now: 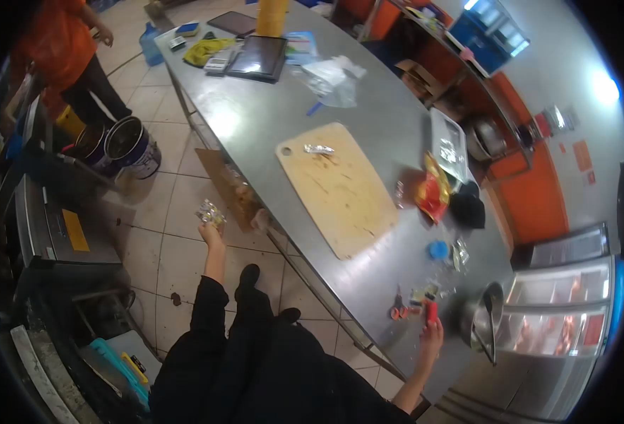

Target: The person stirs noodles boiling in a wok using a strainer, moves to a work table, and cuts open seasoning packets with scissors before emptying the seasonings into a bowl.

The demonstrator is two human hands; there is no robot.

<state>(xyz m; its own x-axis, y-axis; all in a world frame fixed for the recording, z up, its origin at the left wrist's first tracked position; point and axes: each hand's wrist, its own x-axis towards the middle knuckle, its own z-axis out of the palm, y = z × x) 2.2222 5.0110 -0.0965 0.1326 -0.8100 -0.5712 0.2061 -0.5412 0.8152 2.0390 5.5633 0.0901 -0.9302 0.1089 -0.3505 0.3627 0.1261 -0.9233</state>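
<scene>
My left hand [214, 232] is out over the floor, left of the steel table, with its fingers closed on a crumpled shiny wrapper [210, 211]. My right hand [432, 335] is at the table's near end, closed around a small red object [431, 311] whose exact kind I cannot make out. Just left of it lie orange-handled scissors [398, 308] and a small torn packet [425, 292]. On the table, a wooden-coloured cutting board [340, 191] bears a small foil piece [319, 149] and brown smears.
Right of the board are a red-and-gold bag [433, 191], a blue cap [437, 249], a clear-lidded container [449, 145] and a metal bowl [483, 325] with utensils. A tablet [257, 58] lies at the far end. Buckets [134, 147] and a person in orange [61, 49] stand left.
</scene>
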